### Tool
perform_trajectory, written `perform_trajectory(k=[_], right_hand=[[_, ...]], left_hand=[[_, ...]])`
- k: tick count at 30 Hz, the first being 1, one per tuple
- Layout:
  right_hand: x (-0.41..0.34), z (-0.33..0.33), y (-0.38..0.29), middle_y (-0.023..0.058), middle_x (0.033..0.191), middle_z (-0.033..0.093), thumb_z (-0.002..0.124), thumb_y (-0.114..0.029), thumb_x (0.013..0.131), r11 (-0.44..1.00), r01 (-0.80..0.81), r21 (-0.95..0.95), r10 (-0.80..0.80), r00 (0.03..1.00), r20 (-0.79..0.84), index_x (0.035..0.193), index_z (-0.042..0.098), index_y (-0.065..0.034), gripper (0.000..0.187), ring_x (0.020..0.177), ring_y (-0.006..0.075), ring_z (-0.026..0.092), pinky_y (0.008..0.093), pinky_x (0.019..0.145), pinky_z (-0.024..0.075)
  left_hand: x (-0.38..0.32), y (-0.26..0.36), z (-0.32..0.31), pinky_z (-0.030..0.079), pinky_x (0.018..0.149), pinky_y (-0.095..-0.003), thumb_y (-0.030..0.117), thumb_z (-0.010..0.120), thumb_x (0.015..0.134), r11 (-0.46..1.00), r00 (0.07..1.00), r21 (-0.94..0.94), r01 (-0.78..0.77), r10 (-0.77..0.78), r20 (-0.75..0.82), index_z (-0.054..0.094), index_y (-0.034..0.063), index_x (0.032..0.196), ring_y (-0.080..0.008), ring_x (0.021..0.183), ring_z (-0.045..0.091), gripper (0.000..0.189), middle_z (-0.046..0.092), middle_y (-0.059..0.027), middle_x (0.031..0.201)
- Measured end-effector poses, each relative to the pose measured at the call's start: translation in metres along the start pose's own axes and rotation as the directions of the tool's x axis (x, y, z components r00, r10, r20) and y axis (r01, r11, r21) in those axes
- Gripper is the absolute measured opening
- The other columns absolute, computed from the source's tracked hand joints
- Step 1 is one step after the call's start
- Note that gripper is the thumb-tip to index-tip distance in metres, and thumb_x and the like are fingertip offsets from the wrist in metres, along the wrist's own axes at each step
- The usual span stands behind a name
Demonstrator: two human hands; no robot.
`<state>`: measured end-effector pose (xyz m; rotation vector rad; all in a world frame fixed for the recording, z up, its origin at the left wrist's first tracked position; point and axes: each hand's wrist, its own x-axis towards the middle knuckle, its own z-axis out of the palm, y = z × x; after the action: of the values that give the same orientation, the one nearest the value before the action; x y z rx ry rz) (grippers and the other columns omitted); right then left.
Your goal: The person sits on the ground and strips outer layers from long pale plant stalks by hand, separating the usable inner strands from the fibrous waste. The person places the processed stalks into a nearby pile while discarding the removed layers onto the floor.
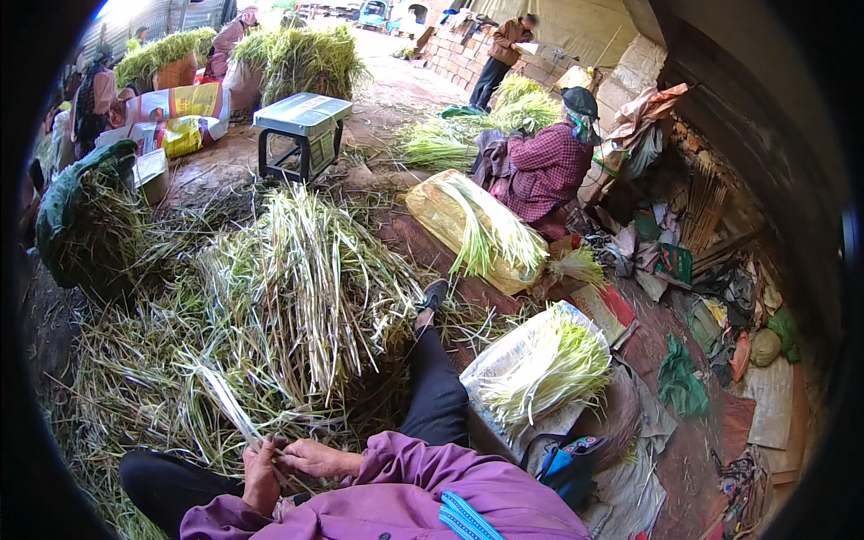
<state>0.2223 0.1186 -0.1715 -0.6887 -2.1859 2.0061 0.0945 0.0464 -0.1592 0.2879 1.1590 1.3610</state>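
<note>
My left hand [260, 472] is closed around the lower part of a few long pale stalks [226, 398], which point up and left over the heap. Just to its right, my right hand [314, 457] has its fingers at the same stalks' lower ends; the fingertips are partly hidden. In front of my hands lies a large heap of green and dry stalks [297, 283], with a thick bundle on top. Right of my outstretched leg, pale yellow-green leafy stalks [550, 368] lie on a white patterned sack [482, 378].
A yellow sack [432, 199] bearing white stalks lies ahead, beside a seated person in a checked top [543, 162]. A platform scale [304, 115] stands beyond the heap. Another person [503, 54] stands farther back; more people sit at left. Cloths and bags [682, 378] litter the right side.
</note>
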Motion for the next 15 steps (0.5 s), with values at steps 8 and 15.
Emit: perform_trajectory(k=[8, 15], right_hand=[[-0.022, 0.004, 0.0, 0.0057, 0.062, 0.051, 0.045, -0.03, 0.089, 0.995, 0.097, -0.031, -0.098, 0.995, -0.031, 0.079, 0.054, 0.0004, 0.033, 0.059, 0.0133, 0.045, 0.0314, 0.055, 0.0391], [-0.03, -0.014, 0.005, 0.0067, 0.074, 0.057, 0.049, -0.027, 0.087, 0.995, 0.094, -0.022, -0.097, 0.97, -0.225, 0.087, 0.055, 0.001, 0.029, 0.07, 0.0162, 0.051, 0.0313, 0.064, 0.042]], left_hand=[[0.008, 0.004, -0.011, 0.05, 0.057, -0.0348, 0.026, 0.049, 0.088, 0.985, 0.994, -0.138, -0.102, 0.105, 0.019, 0.052, 0.0032, 0.087, -0.0206, 0.064, 0.06, 0.023, 0.061, -0.0112, 0.078], [0.01, 0.005, -0.023, 0.048, 0.053, -0.0362, 0.028, 0.049, 0.088, 0.961, 0.997, -0.264, -0.079, 0.078, -0.015, 0.05, 0.0072, 0.088, -0.0193, 0.06, 0.055, 0.021, 0.057, -0.0093, 0.079]])
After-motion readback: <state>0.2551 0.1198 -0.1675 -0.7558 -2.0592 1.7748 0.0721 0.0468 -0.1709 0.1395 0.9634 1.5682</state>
